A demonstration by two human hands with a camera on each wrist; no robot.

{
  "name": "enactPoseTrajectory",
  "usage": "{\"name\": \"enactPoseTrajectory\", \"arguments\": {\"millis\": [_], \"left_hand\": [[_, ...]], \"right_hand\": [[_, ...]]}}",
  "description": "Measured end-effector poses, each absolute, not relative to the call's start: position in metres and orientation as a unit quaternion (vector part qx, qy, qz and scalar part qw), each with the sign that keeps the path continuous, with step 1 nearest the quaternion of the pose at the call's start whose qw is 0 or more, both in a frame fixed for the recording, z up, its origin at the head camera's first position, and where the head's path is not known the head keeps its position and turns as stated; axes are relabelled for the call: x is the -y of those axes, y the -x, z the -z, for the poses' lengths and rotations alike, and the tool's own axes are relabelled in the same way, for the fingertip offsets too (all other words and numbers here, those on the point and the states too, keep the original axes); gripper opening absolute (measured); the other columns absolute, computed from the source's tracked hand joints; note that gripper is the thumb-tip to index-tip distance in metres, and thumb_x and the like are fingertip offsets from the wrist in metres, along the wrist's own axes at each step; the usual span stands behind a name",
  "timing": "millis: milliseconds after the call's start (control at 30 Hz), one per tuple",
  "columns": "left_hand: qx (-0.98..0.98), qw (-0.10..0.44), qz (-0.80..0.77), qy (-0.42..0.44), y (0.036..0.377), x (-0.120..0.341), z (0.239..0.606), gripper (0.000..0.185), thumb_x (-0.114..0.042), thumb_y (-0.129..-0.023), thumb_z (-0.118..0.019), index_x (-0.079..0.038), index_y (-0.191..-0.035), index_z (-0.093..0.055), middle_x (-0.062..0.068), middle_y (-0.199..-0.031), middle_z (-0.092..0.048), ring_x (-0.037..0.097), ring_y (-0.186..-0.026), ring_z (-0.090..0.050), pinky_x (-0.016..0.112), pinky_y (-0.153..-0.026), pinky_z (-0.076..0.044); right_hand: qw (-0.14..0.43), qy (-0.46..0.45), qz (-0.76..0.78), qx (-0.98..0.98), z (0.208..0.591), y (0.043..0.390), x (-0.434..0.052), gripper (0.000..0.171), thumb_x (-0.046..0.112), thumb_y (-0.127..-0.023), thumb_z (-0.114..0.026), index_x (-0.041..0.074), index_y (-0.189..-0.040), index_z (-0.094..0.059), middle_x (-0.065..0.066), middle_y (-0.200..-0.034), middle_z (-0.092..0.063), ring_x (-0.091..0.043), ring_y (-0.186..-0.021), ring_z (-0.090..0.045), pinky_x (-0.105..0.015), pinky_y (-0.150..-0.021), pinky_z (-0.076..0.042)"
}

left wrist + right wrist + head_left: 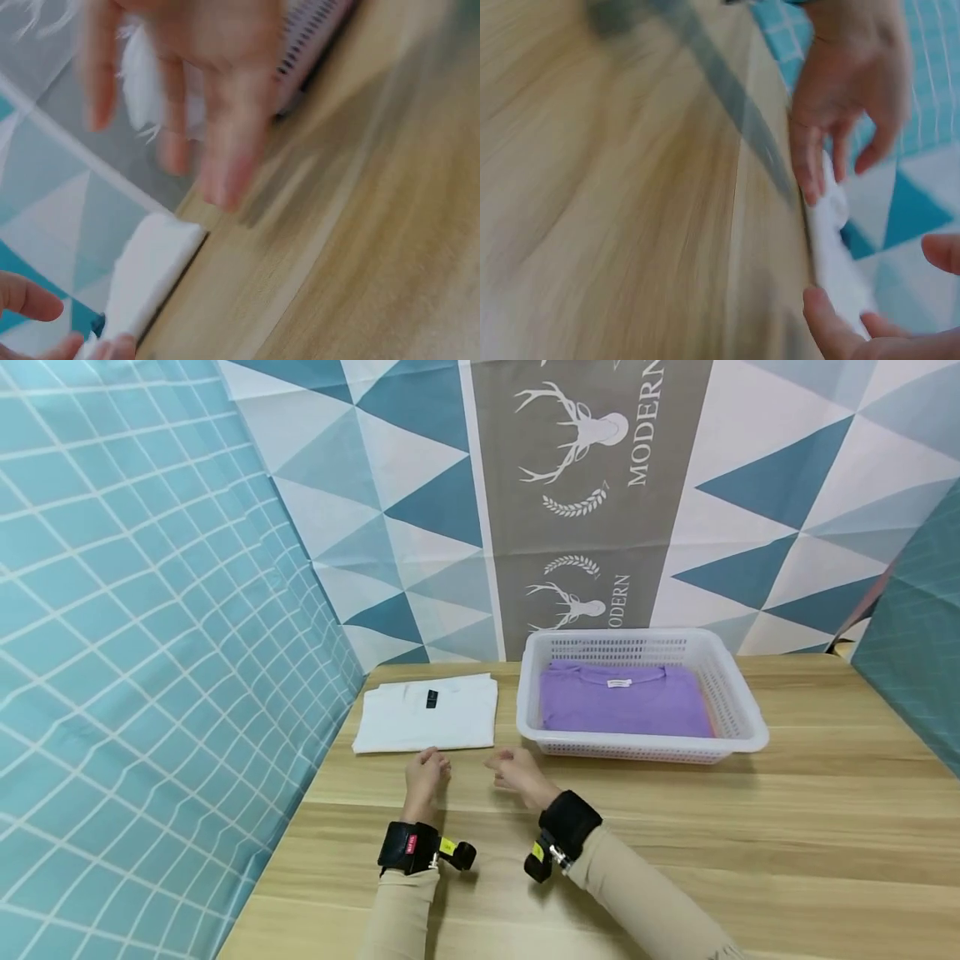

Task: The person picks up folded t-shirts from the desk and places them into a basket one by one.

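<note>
Two hands sit low on the wooden table (750,827), close to each other. The left hand (426,774) is at about 7 o'clock from the middle of the table, and the right hand (514,771) is just beside it, at 3 o'clock from it. Both hands hold nothing. The left hand's fingers (817,161) hang loose and a little bent, with small gaps between them, and their tips are at the near edge of the white shirt (427,717); the view is too blurry to tell if they touch it. The right hand's fingers (225,161) are also loose and a bit apart, pointing down at the table, and they do not touch the shirt. The white shirt is folded flat and lies at 12 o'clock from the left hand, near the far left corner of the table. It has a small dark tag (432,698) at the neck. A white basket (738,714) stands at 3 o'clock from the white shirt, just beside it. A folded purple shirt (624,702) lies inside the basket. The basket is at 1 o'clock from the right hand. Each wrist wears a black band (408,847) with a small camera on it. Behind the table hangs a cloth (585,485) with blue triangles and deer heads.
</note>
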State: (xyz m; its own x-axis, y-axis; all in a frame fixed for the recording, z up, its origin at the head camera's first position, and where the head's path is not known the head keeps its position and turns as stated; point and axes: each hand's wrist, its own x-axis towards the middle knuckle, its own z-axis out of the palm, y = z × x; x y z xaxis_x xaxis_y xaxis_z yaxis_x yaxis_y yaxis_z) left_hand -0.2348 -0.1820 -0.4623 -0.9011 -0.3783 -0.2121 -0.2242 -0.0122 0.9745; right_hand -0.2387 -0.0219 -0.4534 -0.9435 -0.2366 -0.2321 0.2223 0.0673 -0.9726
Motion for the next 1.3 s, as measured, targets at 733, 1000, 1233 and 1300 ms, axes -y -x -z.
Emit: {"name": "enactPoseTrajectory", "arguments": {"millis": [733, 1000, 1233, 1300], "left_hand": [[0.507, 0.112, 0.777, -0.357, 0.279, 0.161, 0.475, 0.033, -0.003, -0.09, -0.06, 0.012, -0.119, -0.059, 0.01, -0.081, -0.065, 0.011, -0.069, -0.066, 0.029, -0.08, -0.059], [0.512, 0.137, 0.772, -0.35, 0.281, 0.166, 0.487, 0.031, 0.007, -0.084, -0.063, 0.018, -0.113, -0.059, 0.005, -0.063, -0.063, 0.009, -0.056, -0.065, 0.023, -0.061, -0.058], [0.555, 0.119, 0.756, -0.325, 0.268, 0.173, 0.487, 0.028, 0.009, -0.081, -0.065, 0.02, -0.107, -0.06, 0.01, -0.063, -0.069, 0.01, -0.054, -0.067, 0.023, -0.057, -0.058], [0.57, 0.109, 0.748, -0.322, 0.262, 0.177, 0.485, 0.03, 0.009, -0.081, -0.066, 0.02, -0.108, -0.06, 0.011, -0.064, -0.07, 0.01, -0.054, -0.068, 0.023, -0.057, -0.057]], "right_hand": [[0.275, -0.109, 0.803, -0.517, 0.608, 0.388, 0.036, 0.05, 0.02, -0.085, -0.073, 0.0, -0.128, -0.055, -0.022, -0.119, -0.062, -0.029, -0.107, -0.066, -0.032, -0.089, -0.056], [0.264, -0.088, 0.801, -0.529, 0.624, 0.391, 0.04, 0.057, 0.021, -0.094, -0.063, -0.014, -0.135, -0.044, -0.029, -0.113, -0.067, -0.032, -0.102, -0.07, -0.033, -0.086, -0.058], [0.261, -0.121, 0.751, -0.594, 0.551, 0.34, 0.037, 0.043, 0.01, -0.097, -0.052, -0.015, -0.132, -0.045, -0.031, -0.12, -0.064, -0.036, -0.111, -0.066, -0.039, -0.096, -0.054], [0.26, -0.12, 0.735, -0.614, 0.523, 0.318, 0.035, 0.04, 0.008, -0.096, -0.049, -0.015, -0.129, -0.047, -0.032, -0.12, -0.064, -0.035, -0.11, -0.067, -0.038, -0.094, -0.055]]}}
